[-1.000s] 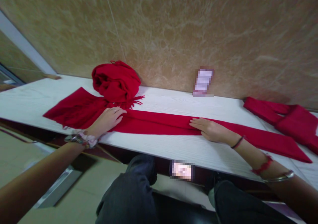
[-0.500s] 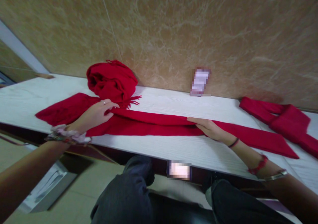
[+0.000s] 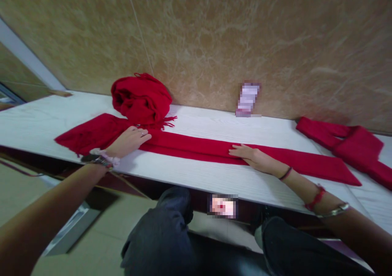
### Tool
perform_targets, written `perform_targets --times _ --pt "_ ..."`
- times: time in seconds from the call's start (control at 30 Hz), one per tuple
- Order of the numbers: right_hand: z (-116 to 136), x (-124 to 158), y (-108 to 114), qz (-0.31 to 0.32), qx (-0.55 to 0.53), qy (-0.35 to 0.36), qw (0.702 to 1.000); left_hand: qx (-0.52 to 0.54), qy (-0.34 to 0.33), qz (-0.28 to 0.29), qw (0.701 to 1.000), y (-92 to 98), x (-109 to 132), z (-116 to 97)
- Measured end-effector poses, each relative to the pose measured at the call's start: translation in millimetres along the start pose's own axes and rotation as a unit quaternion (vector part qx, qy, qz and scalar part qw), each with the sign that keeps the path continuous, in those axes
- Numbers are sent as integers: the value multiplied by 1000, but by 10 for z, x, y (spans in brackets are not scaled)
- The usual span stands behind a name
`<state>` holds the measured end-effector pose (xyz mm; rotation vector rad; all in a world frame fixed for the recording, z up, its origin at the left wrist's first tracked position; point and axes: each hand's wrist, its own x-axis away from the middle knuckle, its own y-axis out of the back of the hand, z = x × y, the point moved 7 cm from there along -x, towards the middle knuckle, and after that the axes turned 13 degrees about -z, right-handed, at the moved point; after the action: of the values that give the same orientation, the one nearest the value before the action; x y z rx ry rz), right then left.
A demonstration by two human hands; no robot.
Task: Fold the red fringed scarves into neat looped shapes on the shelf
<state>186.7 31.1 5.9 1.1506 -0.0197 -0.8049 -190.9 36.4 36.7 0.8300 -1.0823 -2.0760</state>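
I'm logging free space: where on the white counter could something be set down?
The white counter is bare behind the long red cloth, between the red bundle and the blurred object; along its front edge, between left hand and right hand; and at its left end. Crowded: beside the left hand, where bundle and crumpled cloth lie close.

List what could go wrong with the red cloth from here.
The rumpled red cloth by the left hand lies near the front edge of the table and might slip off. Fringe from the bundle lies close by and could get caught. The right hand rests on the long red cloth and might crease it.
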Motion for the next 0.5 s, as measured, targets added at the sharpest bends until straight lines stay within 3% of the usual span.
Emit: perform_targets --times 0.1,0.37,0.5 --pt "0 -4 10 0 8 0 1000 9 4 2 1000 40 -90 -2" --pt "10 -8 40 -7 4 -28 1000 30 33 12 999 126 -48 -173" --pt "-25 -3 41 -14 10 -43 999 34 147 -94 984 361 -10 -84"
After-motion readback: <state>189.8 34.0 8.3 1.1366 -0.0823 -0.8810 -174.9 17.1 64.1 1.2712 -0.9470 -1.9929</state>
